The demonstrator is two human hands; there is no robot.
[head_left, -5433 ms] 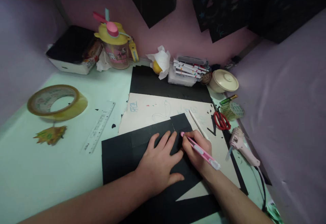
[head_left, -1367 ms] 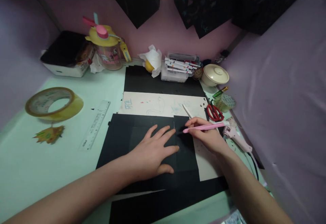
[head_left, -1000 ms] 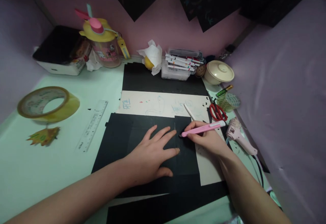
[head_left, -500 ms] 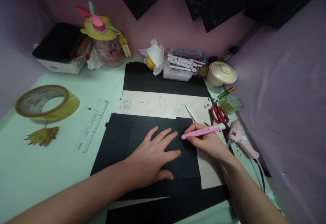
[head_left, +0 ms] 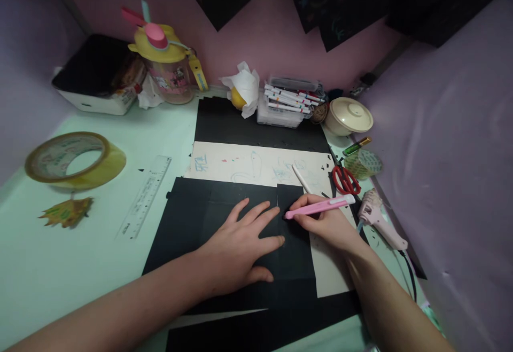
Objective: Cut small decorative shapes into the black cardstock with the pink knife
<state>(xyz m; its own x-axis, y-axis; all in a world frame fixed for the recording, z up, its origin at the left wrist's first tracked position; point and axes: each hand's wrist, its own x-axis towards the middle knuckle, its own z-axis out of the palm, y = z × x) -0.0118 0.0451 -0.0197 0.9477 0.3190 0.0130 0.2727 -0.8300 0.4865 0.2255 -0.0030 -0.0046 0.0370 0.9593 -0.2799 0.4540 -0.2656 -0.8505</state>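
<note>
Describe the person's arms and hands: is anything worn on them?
Both forearms are bare up to the picture's edge, with no sleeves in view. The left hand and the right hand wear no gloves, and no rings, watch or bracelet show. The fingernails look short and unpainted.

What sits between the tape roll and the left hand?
In the head view, a clear ruler lies on the green table between the tape roll and the left hand, which presses flat on black paper.

black paper [head_left: 188,218] — matt | pink cutter [head_left: 320,206] — smooth plastic | tape roll [head_left: 74,159] — glossy | ruler [head_left: 145,195] — clear plastic
</note>
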